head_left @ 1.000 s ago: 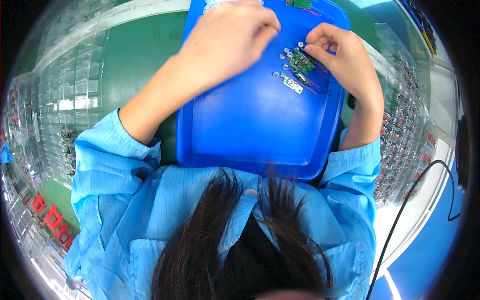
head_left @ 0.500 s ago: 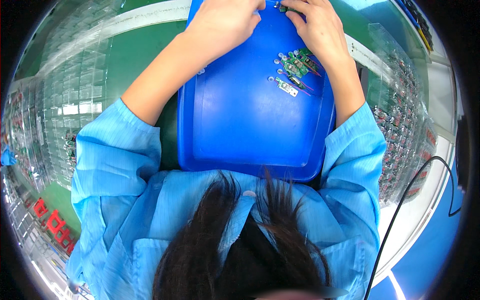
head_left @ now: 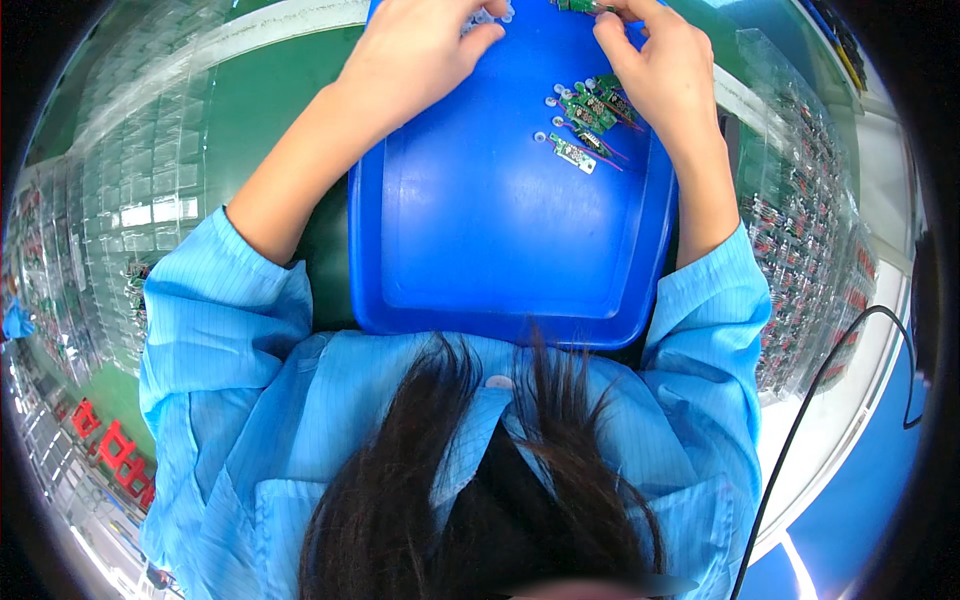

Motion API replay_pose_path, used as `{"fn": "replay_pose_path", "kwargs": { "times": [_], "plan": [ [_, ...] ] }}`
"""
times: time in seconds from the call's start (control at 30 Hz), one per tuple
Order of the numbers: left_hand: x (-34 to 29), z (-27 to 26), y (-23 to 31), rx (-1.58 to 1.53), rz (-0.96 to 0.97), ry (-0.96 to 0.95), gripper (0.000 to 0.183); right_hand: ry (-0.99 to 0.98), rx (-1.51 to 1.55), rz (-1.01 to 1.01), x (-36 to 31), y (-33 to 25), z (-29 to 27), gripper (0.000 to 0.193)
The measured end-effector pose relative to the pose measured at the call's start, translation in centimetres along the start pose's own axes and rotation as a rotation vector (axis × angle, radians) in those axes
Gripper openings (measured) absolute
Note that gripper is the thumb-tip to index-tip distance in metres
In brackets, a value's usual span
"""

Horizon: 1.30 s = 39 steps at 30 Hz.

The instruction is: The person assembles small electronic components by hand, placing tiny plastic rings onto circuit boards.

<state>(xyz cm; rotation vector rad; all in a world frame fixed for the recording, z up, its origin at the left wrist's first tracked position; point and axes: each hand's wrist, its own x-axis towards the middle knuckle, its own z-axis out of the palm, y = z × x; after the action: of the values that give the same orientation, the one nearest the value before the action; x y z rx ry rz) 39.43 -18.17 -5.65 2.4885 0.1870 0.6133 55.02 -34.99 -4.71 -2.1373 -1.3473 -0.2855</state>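
Note:
A blue plastic tray [head_left: 480,240] lies in front of me. At its far edge my right hand [head_left: 665,70] pinches a small green circuit board [head_left: 578,5], partly cut off by the top of the picture. My left hand [head_left: 415,50] is at the far left of the tray, thumb apart from the index finger, beside a cluster of small clear round plastic pieces [head_left: 487,16]. Its other fingers are hidden. Below my right hand, several green circuit boards [head_left: 590,110] with thin wires and small round clear pieces lie in a loose group.
Stacked clear plastic trays [head_left: 150,190] stand on the green table to the left. More clear trays [head_left: 810,230], filled with small wired parts, are at the right. A black cable [head_left: 800,400] curves at the lower right, and red stools [head_left: 115,450] show at the far left.
My hands have moved slightly apart, the left one leftward and the right one rightward. Clear round pieces now show by my left thumb. The tray sits slightly higher in view.

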Motion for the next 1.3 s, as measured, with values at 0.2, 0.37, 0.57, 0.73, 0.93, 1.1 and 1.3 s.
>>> {"fn": "replay_pose_path", "kwargs": {
  "times": [0.2, 0.37, 0.57, 0.73, 0.93, 1.1, 1.3],
  "plan": [
    [1.9, 0.4, 0.5, -0.091, -0.212, -0.081, 0.01, -0.148, 0.604, 0.346, -0.6, 1.6, 0.1, 0.013],
    [2.8, 0.1, 1.4, 0.211, -0.127, -0.012, 0.012, -0.138, 0.663, 0.394, -0.8, 0.1, -0.4, 0.014],
    [2.2, 1.2, 0.5, 0.329, 0.162, 0.027, 0.007, -0.188, 0.553, 0.303, -0.9, -0.7, -0.8, 0.009],
    [2.5, 2.0, 0.7, 0.453, 0.165, -0.043, 0.003, -0.183, 0.515, 0.271, -1.4, 0.6, 0.2, 0.008],
    [2.2, 0.8, 0.4, 0.205, 0.045, 0.023, 0.011, -0.138, 0.466, 0.29, -1.2, -0.9, -0.7, 0.009],
    [4.2, 0.8, -0.8, -0.027, -0.091, 0.033, 0.012, -0.176, 0.445, 0.347, -1.2, -0.3, -0.8, 0.008],
    [4.7, 1.2, 1.4, 0.436, 0.069, -0.084, 0.012, -0.191, 0.531, 0.335, -1.1, -0.1, -0.9, 0.008]
  ]
}}
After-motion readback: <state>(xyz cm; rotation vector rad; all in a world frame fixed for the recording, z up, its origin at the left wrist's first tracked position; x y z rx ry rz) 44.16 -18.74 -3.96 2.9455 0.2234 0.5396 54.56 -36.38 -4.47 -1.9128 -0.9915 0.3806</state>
